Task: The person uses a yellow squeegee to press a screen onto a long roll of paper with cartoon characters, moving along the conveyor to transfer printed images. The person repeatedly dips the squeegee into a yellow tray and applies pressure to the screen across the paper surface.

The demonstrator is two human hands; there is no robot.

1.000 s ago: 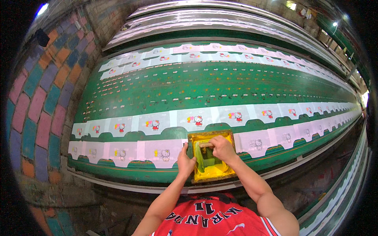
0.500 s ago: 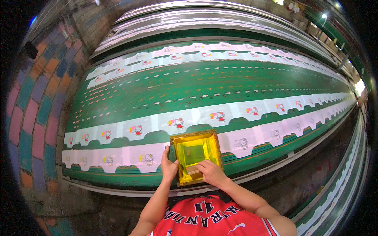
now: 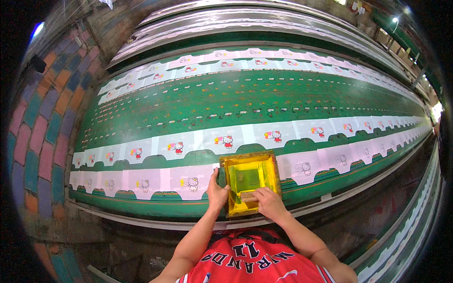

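Note:
A small screen-printing frame [image 3: 278,184] with yellow mesh and worn wooden edges lies over the near row of pale pink cut fabric pieces [image 3: 155,175]. My left hand [image 3: 218,192] grips the frame's left side, thumb on the near-left part of its edge. Inside the frame, my right hand [image 3: 271,203] holds a wooden squeegee [image 3: 248,196] near the mesh's near end. Yellow ink pools along the mesh's sides. Pink pieces left of the frame bear a cat outline with yellow balloons; those to its right show only grey outlines. The fabric under the frame is mostly hidden.
The long green printing table [image 3: 179,106] carries a white row [image 3: 203,139] of coloured cat prints just beyond, and more rows at its far side. Other tables [image 3: 226,21] with fabric stand behind. A painted block wall [image 3: 47,122] is at the left.
The view has shifted, so the frame and both hands appear farther right and slightly higher. The frame stays on the same spot; the squeegee remains at its near end, seen slightly more broadly.

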